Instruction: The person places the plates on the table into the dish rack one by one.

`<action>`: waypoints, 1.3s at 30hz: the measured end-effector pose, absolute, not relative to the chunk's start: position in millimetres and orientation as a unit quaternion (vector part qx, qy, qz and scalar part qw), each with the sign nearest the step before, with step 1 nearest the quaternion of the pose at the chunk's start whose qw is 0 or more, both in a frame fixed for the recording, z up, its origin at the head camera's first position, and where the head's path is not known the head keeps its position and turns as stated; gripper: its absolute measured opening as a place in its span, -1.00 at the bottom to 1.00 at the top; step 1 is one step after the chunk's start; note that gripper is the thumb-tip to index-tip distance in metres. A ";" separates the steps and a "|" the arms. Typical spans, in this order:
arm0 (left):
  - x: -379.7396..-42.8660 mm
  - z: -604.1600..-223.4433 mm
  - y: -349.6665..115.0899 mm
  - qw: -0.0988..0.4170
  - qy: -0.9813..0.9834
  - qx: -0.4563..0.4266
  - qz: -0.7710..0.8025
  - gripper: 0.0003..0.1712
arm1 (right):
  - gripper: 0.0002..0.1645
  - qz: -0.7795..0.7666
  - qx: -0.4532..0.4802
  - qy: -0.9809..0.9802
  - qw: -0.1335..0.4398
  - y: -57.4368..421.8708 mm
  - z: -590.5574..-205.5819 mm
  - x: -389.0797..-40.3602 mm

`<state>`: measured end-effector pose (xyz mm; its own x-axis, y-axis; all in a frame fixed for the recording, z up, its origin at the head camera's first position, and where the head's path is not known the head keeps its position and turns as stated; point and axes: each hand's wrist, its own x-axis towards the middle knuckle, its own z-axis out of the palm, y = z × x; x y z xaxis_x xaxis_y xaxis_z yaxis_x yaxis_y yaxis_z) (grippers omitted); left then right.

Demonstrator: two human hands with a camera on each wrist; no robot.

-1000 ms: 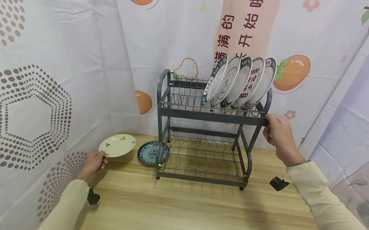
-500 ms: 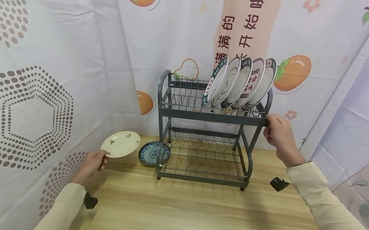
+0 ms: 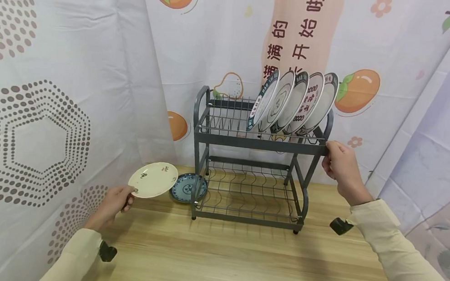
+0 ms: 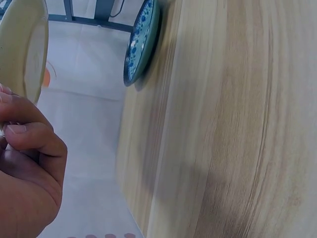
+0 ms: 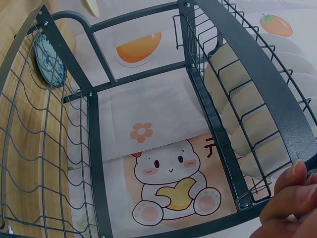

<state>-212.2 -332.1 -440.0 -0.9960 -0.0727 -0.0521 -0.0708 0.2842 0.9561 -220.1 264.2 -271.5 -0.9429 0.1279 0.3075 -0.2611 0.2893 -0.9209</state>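
Observation:
My left hand [image 3: 112,206] pinches the near-left rim of a cream plate [image 3: 153,179] with small dark marks and holds it above the table. In the left wrist view the cream plate [image 4: 22,49] stands off the wood, with thumb and fingers at its edge. Just right of it, a blue patterned plate [image 3: 185,187] lies on the table, partly behind the rack's left leg. My right hand [image 3: 343,169] grips the upper right front corner of a dark grey two-tier dish rack [image 3: 257,143]. Several white plates [image 3: 290,102] with patterned rims lean in the right half of its top tier.
The rack's lower wire tier [image 3: 248,193] sits low over the wooden table [image 3: 237,261]. A printed curtain [image 3: 236,32] hangs close behind the rack, and another curtain [image 3: 46,117] closes off the left side beside my left arm.
My left hand has brought the cream plate to the right, nearer the blue plate, and its tilt has shifted a little. The right hand has kept its hold on the rack.

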 end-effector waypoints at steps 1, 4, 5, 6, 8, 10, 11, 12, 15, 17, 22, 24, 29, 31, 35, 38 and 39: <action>-210.9 -439.9 -331.3 0.001 -0.801 0.042 -0.597 -0.66 | -0.49 0.595 0.043 -0.785 0.164 264.2 -271.4 -220.2; -207.5 -438.5 -328.6 0.001 -0.802 0.031 -0.596 -0.64 | -0.48 0.598 0.046 -0.783 0.165 264.7 -271.1 -221.0; -206.4 -437.8 -327.5 0.002 -0.802 0.027 -0.597 -0.64 | -0.48 0.600 0.047 -0.782 0.166 264.9 -271.0 -221.3; -205.3 -436.9 -326.5 0.004 -0.801 0.022 -0.598 -0.64 | -0.47 0.600 0.048 -0.781 0.166 265.1 -270.9 -221.5; -203.0 -435.2 -324.0 0.006 -0.800 0.012 -0.600 -0.64 | -0.47 0.603 0.049 -0.779 0.166 265.2 -270.7 -222.0; -200.3 -434.0 -321.6 0.006 -0.797 0.006 -0.604 -0.66 | -0.47 0.604 0.050 -0.778 0.166 264.6 -270.3 -221.9; -198.8 -433.4 -320.4 0.005 -0.795 0.006 -0.606 -0.67 | -0.47 0.604 0.051 -0.778 0.166 264.4 -270.3 -221.9; -197.6 -433.4 -319.6 0.003 -0.794 0.004 -0.608 -0.67 | -0.47 0.604 0.051 -0.778 0.166 264.0 -270.2 -221.6; -193.1 -432.6 -316.4 -0.003 -0.792 -0.001 -0.611 -0.68 | -0.47 0.603 0.052 -0.779 0.165 263.4 -270.4 -220.9; -191.2 -431.8 -314.3 -0.007 -0.792 -0.005 -0.611 -0.67 | -0.47 0.603 0.052 -0.779 0.165 263.7 -271.0 -221.0; -190.0 -431.0 -310.8 -0.011 -0.792 -0.011 -0.611 -0.67 | -0.48 0.607 0.052 -0.776 0.165 264.4 -271.5 -221.6; -189.5 -431.3 -309.9 -0.012 -0.790 -0.012 -0.613 -0.67 | -0.48 0.609 0.051 -0.774 0.164 264.4 -271.8 -221.8; -186.8 -431.1 -306.6 -0.022 -0.784 -0.029 -0.619 -0.68 | -0.47 0.611 0.051 -0.773 0.161 264.5 -272.6 -221.3; -185.8 -430.1 -304.9 -0.027 -0.783 -0.039 -0.620 -0.68 | -0.47 0.611 0.051 -0.773 0.163 264.7 -272.6 -220.6; -184.6 -427.4 -300.2 -0.033 -0.782 -0.052 -0.621 -0.68 | -0.47 0.610 0.053 -0.773 0.166 264.4 -272.0 -219.3; -183.8 -425.4 -295.9 -0.035 -0.783 -0.059 -0.618 -0.68 | -0.47 0.610 0.053 -0.773 0.168 263.7 -271.4 -218.9; -183.4 -425.0 -294.4 -0.035 -0.784 -0.060 -0.617 -0.68 | -0.47 0.610 0.053 -0.773 0.168 263.5 -271.2 -218.9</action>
<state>-183.4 -294.4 -425.0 -0.9903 0.1377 0.0188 0.0507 0.2322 0.9714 -218.9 263.5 -271.2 -0.9381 0.1219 0.3242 -0.2871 0.2500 -0.9247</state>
